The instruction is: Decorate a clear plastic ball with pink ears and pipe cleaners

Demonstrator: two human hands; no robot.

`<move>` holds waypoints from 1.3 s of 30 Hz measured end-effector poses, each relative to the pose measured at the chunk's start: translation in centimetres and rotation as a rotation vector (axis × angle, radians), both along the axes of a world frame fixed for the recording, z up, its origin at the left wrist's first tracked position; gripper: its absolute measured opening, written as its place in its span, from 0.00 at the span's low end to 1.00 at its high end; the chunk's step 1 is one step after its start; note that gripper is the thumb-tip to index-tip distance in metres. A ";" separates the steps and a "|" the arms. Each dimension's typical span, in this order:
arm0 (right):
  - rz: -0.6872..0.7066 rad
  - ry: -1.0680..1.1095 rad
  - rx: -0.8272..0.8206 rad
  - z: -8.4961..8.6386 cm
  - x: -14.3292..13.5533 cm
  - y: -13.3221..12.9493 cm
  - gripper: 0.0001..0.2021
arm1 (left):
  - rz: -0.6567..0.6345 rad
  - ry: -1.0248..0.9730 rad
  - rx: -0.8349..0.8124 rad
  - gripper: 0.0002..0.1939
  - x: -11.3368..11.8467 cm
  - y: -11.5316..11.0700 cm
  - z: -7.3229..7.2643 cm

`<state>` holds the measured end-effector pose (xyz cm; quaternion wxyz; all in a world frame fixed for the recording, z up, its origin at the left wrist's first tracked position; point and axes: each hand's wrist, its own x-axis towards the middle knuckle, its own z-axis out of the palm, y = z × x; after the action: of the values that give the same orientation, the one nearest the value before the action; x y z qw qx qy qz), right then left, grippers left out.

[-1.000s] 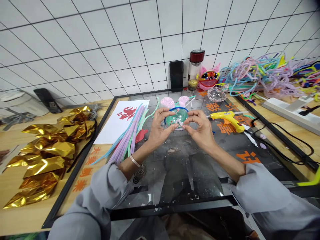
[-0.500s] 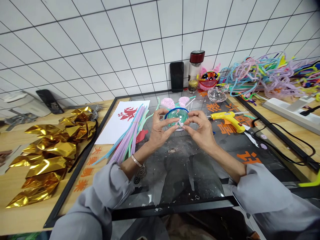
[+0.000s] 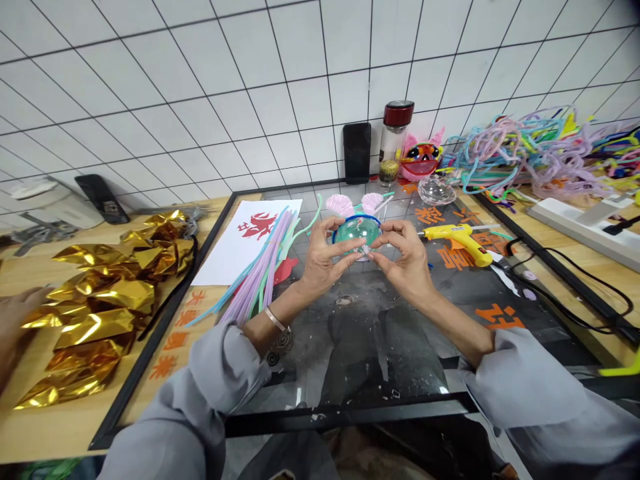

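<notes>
My left hand (image 3: 325,257) and my right hand (image 3: 403,257) meet over the glass-topped board. Between them is a clear plastic dome (image 3: 361,230), green inside, with a blue pipe-cleaner rim along its far edge. The fingers of both hands curl around its sides. At its near edge, the thumbs and fingertips pinch a small whitish piece (image 3: 365,251), too small to name. Two pink round pipe-cleaner ears (image 3: 340,205) lie just behind the dome. Right of my right hand lies a yellow hot glue gun (image 3: 459,241).
Purple, blue and green pipe cleaners (image 3: 257,273) lie across white paper (image 3: 220,257) with a red cut-out. Gold foil (image 3: 100,327) spreads at left, near another person's hand (image 3: 20,320). Behind stand a phone (image 3: 357,153), a glass bottle (image 3: 393,143) and a clear dome (image 3: 437,191); a power strip (image 3: 585,227) is right.
The other person's hand has come further into view at the left, reaching the gold foil. My hands keep nearly the same pinch at the dome; the view has shifted slightly.
</notes>
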<state>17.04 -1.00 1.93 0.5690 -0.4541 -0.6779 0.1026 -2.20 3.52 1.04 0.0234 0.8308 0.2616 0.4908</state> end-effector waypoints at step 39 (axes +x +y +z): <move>-0.013 -0.047 -0.020 -0.2 0.4 0.0 0.04 | -0.038 0.053 0.058 0.14 -0.2 -0.1 0.2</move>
<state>17.46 -0.97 1.72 0.5487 -0.4664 -0.6872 0.0952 -2.42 3.44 1.27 0.0018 0.8486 0.2320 0.4755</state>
